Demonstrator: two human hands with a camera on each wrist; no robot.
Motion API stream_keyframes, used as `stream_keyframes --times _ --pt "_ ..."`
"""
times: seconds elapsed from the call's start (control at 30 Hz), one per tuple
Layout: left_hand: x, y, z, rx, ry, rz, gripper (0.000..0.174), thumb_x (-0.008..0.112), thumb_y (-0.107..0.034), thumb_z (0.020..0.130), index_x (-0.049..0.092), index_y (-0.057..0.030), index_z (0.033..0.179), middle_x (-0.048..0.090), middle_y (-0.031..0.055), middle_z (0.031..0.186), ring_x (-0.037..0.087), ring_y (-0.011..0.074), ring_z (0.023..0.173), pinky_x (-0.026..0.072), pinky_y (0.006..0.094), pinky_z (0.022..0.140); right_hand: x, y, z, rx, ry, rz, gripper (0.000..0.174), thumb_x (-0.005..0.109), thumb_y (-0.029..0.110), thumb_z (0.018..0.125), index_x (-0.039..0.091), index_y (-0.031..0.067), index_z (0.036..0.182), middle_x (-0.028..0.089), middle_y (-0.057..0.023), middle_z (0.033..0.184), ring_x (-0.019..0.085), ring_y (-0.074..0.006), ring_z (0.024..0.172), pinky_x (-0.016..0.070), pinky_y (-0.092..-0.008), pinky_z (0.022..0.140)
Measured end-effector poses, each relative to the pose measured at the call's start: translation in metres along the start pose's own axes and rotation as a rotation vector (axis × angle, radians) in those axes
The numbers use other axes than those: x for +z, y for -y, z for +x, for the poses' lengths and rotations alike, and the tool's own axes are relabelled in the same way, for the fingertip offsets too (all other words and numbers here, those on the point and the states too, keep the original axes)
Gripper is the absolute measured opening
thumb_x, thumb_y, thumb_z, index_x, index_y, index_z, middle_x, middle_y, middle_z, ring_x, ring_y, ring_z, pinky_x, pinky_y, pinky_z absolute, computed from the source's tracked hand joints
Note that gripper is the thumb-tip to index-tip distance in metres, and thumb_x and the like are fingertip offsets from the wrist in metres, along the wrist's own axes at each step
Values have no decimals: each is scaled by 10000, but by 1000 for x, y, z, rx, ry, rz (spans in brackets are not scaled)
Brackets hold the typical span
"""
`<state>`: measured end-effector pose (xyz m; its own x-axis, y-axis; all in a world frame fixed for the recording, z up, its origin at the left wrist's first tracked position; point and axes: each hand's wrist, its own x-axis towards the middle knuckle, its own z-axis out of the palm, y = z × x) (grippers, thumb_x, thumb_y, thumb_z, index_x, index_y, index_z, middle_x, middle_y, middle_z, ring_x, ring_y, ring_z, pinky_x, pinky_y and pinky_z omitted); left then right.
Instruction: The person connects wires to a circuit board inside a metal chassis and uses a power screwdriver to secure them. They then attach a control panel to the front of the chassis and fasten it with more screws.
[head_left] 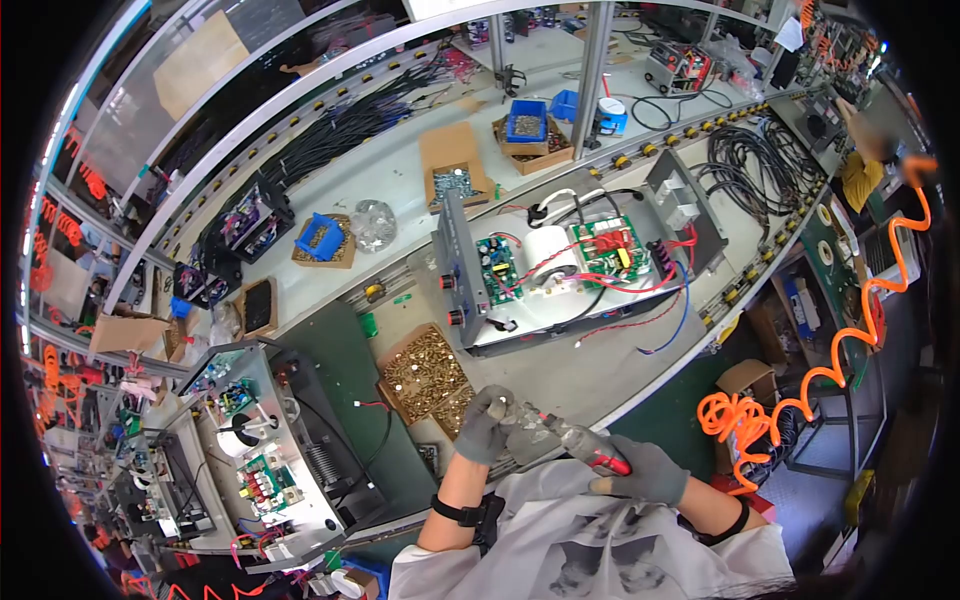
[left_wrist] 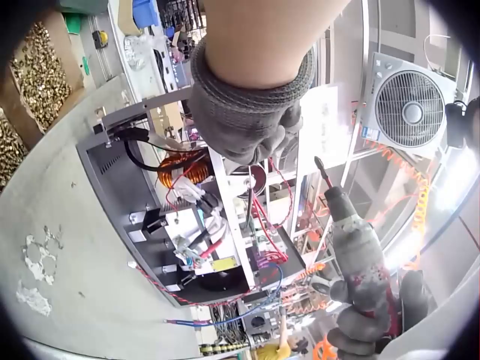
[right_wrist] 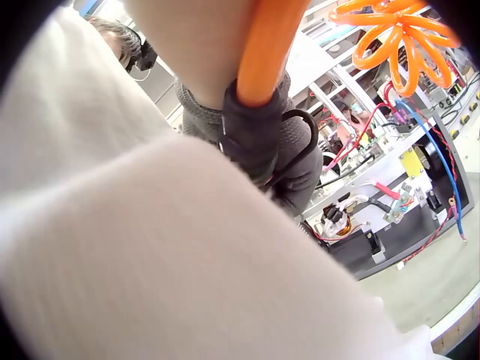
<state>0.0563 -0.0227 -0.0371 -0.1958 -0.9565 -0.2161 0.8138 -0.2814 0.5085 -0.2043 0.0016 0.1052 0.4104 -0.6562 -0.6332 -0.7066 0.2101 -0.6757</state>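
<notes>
My gloved right hand [head_left: 648,470] grips a red-and-grey power screwdriver [head_left: 590,448], its bit pointing toward my left hand. In the left wrist view the bit [left_wrist: 322,171] stands bare, beside the left glove. An orange hose [right_wrist: 271,52] with a black sleeve meets the right hand [right_wrist: 296,169] in the right wrist view. My gloved left hand [head_left: 487,425] is raised with curled fingers, just right of a cardboard box of brass-coloured screws [head_left: 425,375]. Whether those fingers hold something small, I cannot tell. Beyond both hands lies an opened metal unit [head_left: 560,270] with circuit boards and a white cylinder.
Another opened unit [head_left: 270,460] stands on the left. An orange coiled hose [head_left: 740,420] hangs at the right. Behind the large unit are a box of silver screws [head_left: 455,185], a blue bin [head_left: 526,122] and black cables [head_left: 765,165]. Loose wires [head_left: 650,345] trail over the bench.
</notes>
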Motion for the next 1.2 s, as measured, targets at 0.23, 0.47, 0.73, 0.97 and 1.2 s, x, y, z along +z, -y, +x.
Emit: stream_keyframes --times 0.23,0.47,0.73,0.97,1.2 --pt "15 -7 -7 -60 38 208 373 759 -280 733 615 -19 957 615 44 876 571 107 726 464 248 663 -4 5 -3 15 99 -4 653 655 546 737 479 96 1177 604 -196 961 595 -378 904 463 -401 776" --pt "28 -35 -2 -8 100 650 280 723 -195 779 651 27 933 656 84 918 613 139 833 493 264 752 -7 10 -5 38 88 -92 696 654 571 723 462 90 1187 604 -206 958 596 -386 912 466 -405 777" --pt "27 -26 -3 34 78 848 209 667 -49 776 655 24 972 665 88 918 613 136 822 488 254 744 -5 2 -4 36 42 -63 801 673 576 697 415 51 1246 593 -218 1035 587 -393 963 464 -401 805" --pt "27 -6 -11 -25 -18 440 270 622 -129 807 630 -16 1053 630 62 909 547 95 764 430 217 656 4 -1 2 59 24 -15 792 673 581 690 432 66 1242 590 -216 1050 589 -380 973 465 -403 810" --pt "11 -1 -5 -135 -212 146 389 610 -242 853 522 -57 1185 594 39 934 463 57 688 350 183 584 7 2 11 132 42 -16 793 662 596 695 437 74 1248 586 -234 1035 585 -392 964 464 -396 813"
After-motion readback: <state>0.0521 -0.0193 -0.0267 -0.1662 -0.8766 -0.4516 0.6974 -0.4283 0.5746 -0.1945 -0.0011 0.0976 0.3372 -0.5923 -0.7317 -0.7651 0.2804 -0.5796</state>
